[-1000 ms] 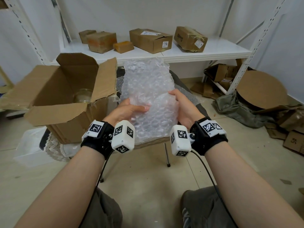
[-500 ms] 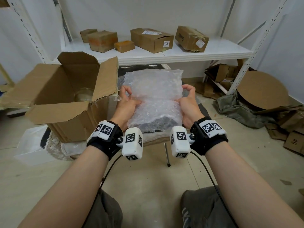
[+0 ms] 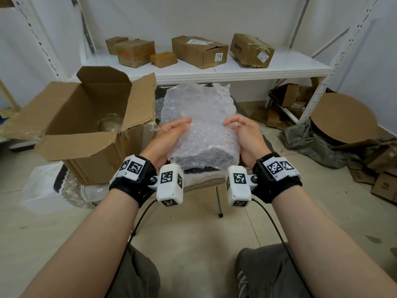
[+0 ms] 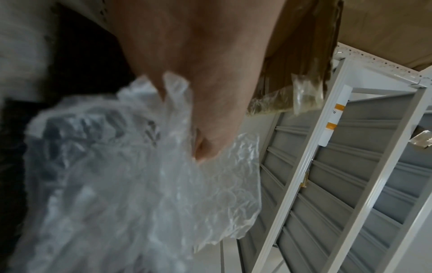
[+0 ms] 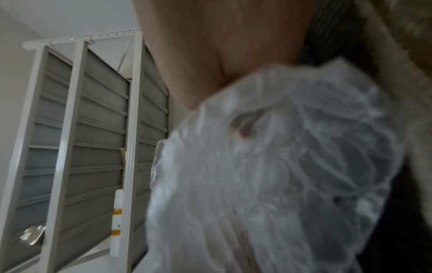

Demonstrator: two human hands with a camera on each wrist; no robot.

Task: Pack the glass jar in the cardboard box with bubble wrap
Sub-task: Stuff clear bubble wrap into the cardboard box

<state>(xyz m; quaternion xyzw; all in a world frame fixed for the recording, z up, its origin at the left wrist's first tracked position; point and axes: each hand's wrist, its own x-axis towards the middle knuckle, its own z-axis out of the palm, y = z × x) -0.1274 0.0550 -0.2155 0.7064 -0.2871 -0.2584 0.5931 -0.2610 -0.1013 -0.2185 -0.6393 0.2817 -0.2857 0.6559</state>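
I hold a folded sheet of clear bubble wrap [image 3: 199, 127] in front of me, over a small seat. My left hand [image 3: 169, 132] grips its left edge, fingers laid across the top. My right hand [image 3: 242, 130] grips the right edge with curled fingers. The left wrist view shows the bubble wrap [image 4: 117, 184] against my left hand [image 4: 198, 73]. In the right wrist view the bubble wrap [image 5: 268, 184] hides most of the fingers of my right hand [image 5: 222, 46]. To the left stands the open cardboard box [image 3: 71, 151], with the glass jar [image 3: 111, 123] inside.
A white shelf [image 3: 247, 72] behind carries several closed cardboard boxes [image 3: 199, 51]. The seat's metal leg [image 3: 218, 201] stands on the tiled floor. A clear plastic bin [image 3: 38, 190] lies at the left. A round cardboard disc [image 3: 341, 119], cloth and flattened boxes [image 3: 384, 186] crowd the right.
The upright sheet has come down and now lies flatter and folded. Both hands moved from pinching its far edge to holding its sides nearer me.
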